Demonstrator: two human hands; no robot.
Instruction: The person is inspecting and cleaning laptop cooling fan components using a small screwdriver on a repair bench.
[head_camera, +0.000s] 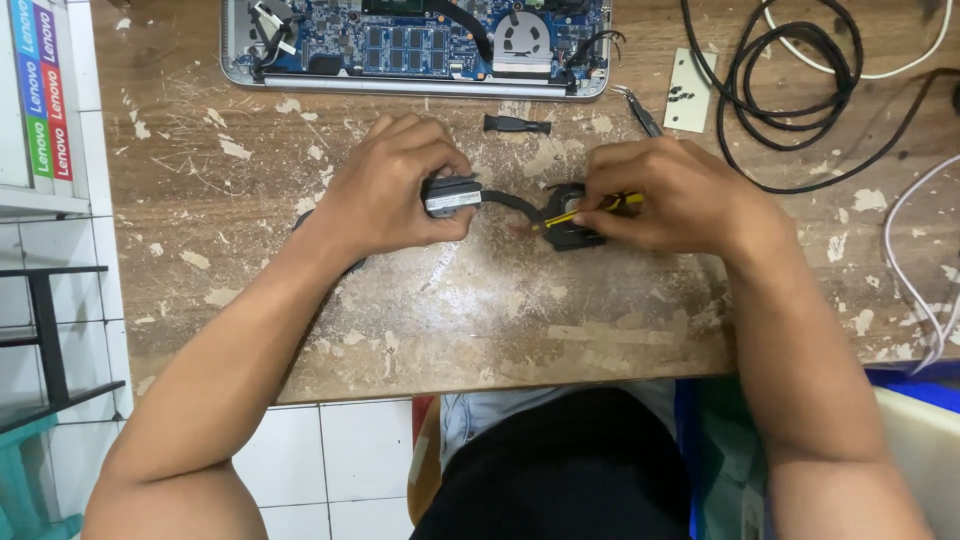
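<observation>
A black cooling part lies on the worn wooden table: a fan housing joined by a dark curved pipe to a metal plate end. My left hand grips the plate end. My right hand holds a small screwdriver with a yellow and black handle, its tip down on the fan housing. An opened laptop with its blue circuit board exposed rests at the table's far edge.
Black coiled cables and white cables lie at the right. A pale card with small black screws, metal tweezers and a small black tool lie behind my hands. Stacked boxes stand at left.
</observation>
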